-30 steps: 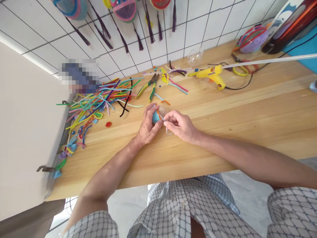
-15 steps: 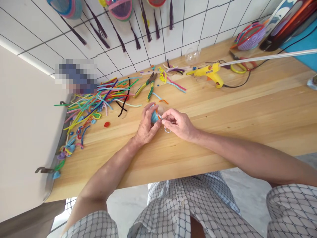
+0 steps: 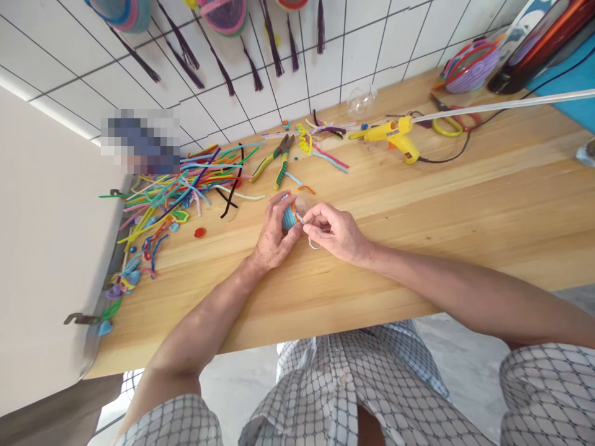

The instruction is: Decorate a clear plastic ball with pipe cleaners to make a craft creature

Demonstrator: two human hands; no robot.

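My left hand (image 3: 274, 238) is wrapped round a small rounded piece (image 3: 289, 218), light blue with an orange strip along its upper right side. Close on its right, my right hand (image 3: 337, 234) pinches a thin whitish-grey strand (image 3: 315, 244) between thumb and forefinger. One end of the strand touches the orange edge, and the rest curls in a loop below the right fingertips. The underside of the blue piece is hidden by the left fingers and thumb.
Pliers (image 3: 282, 162) lie beyond my hands, left of a yellow glue gun (image 3: 395, 137). Colourful pipe cleaners (image 3: 186, 179) are heaped at the left, near a red cap (image 3: 199, 232). Scissors (image 3: 449, 124) and a clear ball (image 3: 361, 102) lie farther back. Tasselled ornaments (image 3: 223, 15) hang above.
Slightly more of the strand shows between the orange edge and my right fingertips. Both hands otherwise keep nearly the same place; the camera view has shifted slightly.
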